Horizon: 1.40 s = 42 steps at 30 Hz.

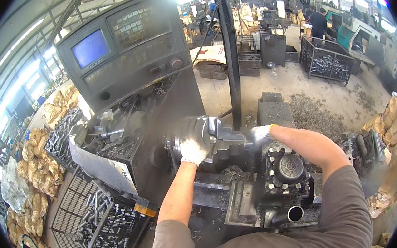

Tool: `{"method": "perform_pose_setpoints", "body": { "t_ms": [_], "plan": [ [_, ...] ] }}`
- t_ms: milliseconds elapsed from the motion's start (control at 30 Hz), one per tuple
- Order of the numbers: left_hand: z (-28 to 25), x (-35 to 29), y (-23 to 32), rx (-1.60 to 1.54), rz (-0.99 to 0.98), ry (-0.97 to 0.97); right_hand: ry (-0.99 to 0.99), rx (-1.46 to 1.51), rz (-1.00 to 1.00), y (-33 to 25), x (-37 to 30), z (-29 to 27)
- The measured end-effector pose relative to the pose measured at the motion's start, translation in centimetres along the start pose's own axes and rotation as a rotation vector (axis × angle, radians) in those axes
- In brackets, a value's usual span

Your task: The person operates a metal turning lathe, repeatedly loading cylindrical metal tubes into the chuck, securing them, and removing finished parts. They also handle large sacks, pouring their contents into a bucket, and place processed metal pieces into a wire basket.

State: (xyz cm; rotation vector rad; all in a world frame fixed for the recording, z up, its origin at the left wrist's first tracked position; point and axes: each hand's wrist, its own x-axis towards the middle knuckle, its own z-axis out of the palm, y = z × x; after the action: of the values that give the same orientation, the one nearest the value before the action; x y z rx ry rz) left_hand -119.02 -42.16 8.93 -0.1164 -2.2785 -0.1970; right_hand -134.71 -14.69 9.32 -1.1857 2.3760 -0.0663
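My left hand [195,150], in a white glove, is closed against the lathe chuck [215,139], a bulky block of stepped, shiny metal jaws; its fingertips are partly hidden. At the chuck's right end is my right hand [260,134], also gloved, with a yellow cuff edge. Its fingers look closed and slightly smeared, and what they hold, if anything, cannot be made out. Just nearer than that hand stands the tool turret [289,168], with a round cap and several bolts. A metal tube [294,213] sticks out below it.
A control panel [124,45] with a blue screen rises at left. Below it, a metal tray [101,157] holds loose parts, and a mesh bin [75,236] holds metal pieces. A dark post [227,49] stands behind the chuck. Metal chips [317,112] litter the floor; a person [318,22] stands far right.
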Motion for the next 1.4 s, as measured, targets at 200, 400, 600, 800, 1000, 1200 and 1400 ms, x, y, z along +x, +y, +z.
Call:
{"method": "perform_pose_setpoints", "body": {
  "t_ms": [200, 400, 600, 800, 1000, 1200, 1400],
  "plan": [
    [0.0, 0.9, 0.6, 0.001, -0.029, -0.078, -0.419, 0.562, 0.160, 4.5, 2.0, -0.6],
    [-0.4, 1.2, 1.5, 0.069, -0.009, -0.113, -0.186, 0.190, 0.088, -0.4, 0.9, -0.6],
    [-1.4, 1.3, 2.3, -0.021, -0.008, -0.132, -0.039, -0.086, 0.211, 6.2, -7.7, -0.9],
    [-0.4, 1.4, 1.7, 0.014, 0.099, -0.038, 0.977, 0.525, 0.487, 8.0, -17.8, 0.9],
    [-4.7, 2.3, 3.6, -0.141, 0.010, -0.285, 1.309, 0.085, 0.287, -9.4, -24.1, -3.2],
    [-9.8, -12.1, 13.3, -1.660, -0.520, -0.428, 0.693, 0.608, 0.201, -22.8, -22.5, 8.2],
    [-6.2, -20.2, 15.4, -1.718, -1.546, -0.563, 0.095, 1.869, 0.467, -23.8, -21.6, 23.4]
  ]
}}
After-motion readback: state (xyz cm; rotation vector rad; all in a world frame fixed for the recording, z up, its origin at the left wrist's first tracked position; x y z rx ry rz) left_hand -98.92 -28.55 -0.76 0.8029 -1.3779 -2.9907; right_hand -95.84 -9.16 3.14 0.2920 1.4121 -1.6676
